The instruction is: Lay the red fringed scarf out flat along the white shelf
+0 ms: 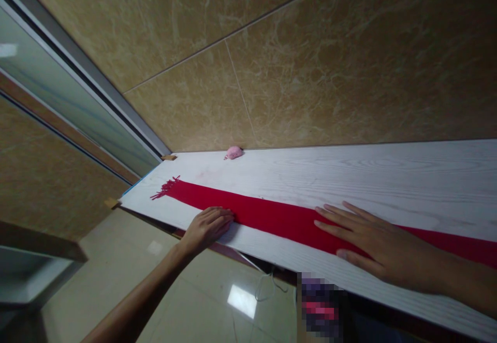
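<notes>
A long red scarf (272, 217) lies lengthwise along a white wood-grain board (373, 172). Its fringed end points left, and its other end runs out of view at the right. At the near edge of the scarf, my left hand (209, 224) is closed, with fingers bent together against the cloth; the fingertips are partly hidden. My right hand (365, 242) rests flat across the scarf farther right, its fingers spread and pointing left.
A small pink lump-like object (234, 152) sits at the board's back edge by the marbled tan wall (303, 84). Brown pieces (112, 203) mark the left corners. Below are a tiled floor (186, 291), a loose cable (264, 296) and a pixelated patch (320, 307).
</notes>
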